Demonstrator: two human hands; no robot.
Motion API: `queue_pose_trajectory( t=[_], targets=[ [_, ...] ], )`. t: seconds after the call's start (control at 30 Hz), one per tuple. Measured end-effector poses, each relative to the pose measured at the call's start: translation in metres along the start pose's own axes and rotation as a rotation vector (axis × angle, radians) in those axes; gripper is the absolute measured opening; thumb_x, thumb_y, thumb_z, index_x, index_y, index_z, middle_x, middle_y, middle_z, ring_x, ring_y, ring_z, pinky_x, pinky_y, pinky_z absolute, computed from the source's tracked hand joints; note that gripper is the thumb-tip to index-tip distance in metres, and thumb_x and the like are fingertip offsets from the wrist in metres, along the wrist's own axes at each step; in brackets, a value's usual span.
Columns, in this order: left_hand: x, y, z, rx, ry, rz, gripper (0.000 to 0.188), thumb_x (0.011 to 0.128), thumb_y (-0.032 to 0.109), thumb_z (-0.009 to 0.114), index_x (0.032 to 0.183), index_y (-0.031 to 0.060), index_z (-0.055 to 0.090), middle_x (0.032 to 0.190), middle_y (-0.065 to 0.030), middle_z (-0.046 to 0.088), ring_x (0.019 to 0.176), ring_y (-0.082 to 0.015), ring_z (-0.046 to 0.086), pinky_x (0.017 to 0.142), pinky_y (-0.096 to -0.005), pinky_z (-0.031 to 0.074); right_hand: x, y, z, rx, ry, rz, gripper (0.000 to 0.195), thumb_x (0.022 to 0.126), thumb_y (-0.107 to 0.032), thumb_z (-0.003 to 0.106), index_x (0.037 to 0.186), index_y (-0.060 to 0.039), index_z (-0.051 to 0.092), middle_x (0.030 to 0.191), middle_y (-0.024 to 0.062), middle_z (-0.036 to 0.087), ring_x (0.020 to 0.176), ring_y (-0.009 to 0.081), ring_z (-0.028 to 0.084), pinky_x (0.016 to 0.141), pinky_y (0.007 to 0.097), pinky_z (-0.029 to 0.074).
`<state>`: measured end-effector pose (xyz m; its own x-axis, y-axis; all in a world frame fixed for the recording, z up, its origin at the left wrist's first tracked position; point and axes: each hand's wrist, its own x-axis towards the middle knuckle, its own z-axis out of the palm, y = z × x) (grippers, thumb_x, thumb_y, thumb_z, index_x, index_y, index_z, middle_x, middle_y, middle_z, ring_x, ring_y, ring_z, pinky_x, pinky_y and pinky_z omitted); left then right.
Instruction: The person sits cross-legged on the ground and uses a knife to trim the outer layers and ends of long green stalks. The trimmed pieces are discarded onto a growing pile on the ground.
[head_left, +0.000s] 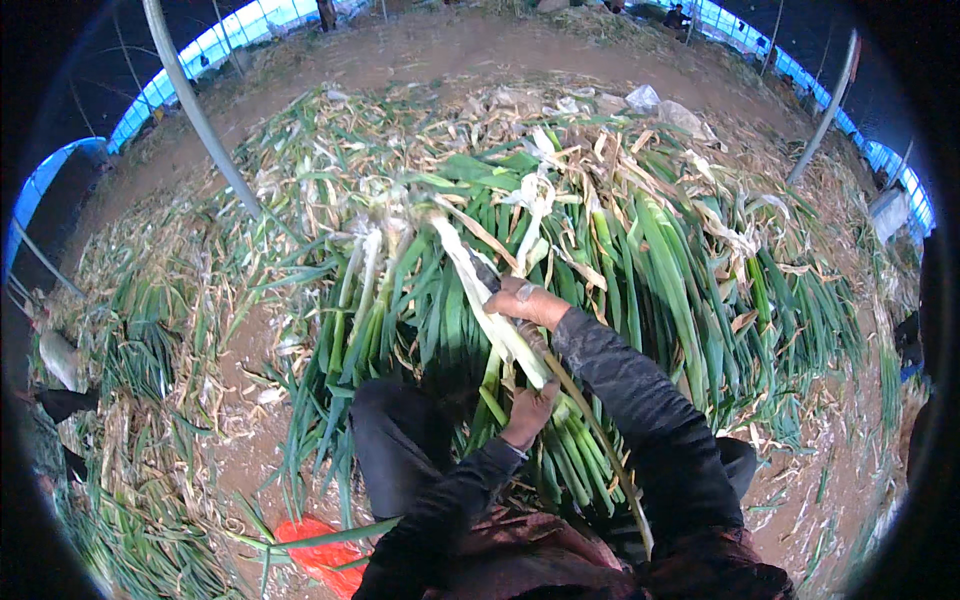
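Observation:
A long green onion (476, 289) lies slantwise before me, its white shaft pointing up and left and its green leaves falling between my knees. My left hand (529, 416) is closed around the shaft where white turns green. Higher up, my right hand (529, 301) grips a dark, narrow tool (484, 274), perhaps a knife, with the thumb against the shaft. A long yellowish leaf strip (600, 442) hangs from near the right hand towards my lap. Just beyond both hands spreads a heap of green onions (442, 300), roots mostly pointing away from me.
Dry husks and leaves (292, 180) litter the ground around the heap. A grey pole (199, 112) rises at the left, and another pole (829, 109) at the right. A red plastic bag (319, 551) lies by my left side. Crumpled clear plastic (643, 97) sits behind the heap.

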<state>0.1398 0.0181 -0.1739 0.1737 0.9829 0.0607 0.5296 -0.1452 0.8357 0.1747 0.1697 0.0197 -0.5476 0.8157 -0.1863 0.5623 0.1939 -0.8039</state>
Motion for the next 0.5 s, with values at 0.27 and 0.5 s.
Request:
queue_pose_trajectory(
  t=[0.27,0.5],
  targets=[
    [0.004,-0.025,0.011,-1.210,-0.076,-0.303,0.028,0.094,0.011,0.046,0.118,-0.0032,0.047,0.092,-0.0002,0.053,0.078,-0.0100,0.051,0.070,-0.0227,0.043,0.007,0.014,0.014,0.024,-0.004,0.046,0.051,0.068,-0.037,0.065,0.096,0.0056,0.060,0.095,0.0233,0.060,0.089,0.0324,0.059,0.075,0.0367,0.044],
    [-0.016,0.012,-0.026,-1.423,0.025,-0.161,0.034,0.090,0.016,0.057,0.118,-0.0011,0.046,0.105,-0.0058,0.057,0.092,-0.0118,0.053,0.080,-0.0280,0.045,0.032,-0.013,-0.001,0.173,-0.014,0.060,0.049,0.070,-0.041,0.066,0.088,0.0047,0.061,0.073,0.0098,0.058,0.070,0.0225,0.055,0.068,0.0333,0.044]
  ],
)
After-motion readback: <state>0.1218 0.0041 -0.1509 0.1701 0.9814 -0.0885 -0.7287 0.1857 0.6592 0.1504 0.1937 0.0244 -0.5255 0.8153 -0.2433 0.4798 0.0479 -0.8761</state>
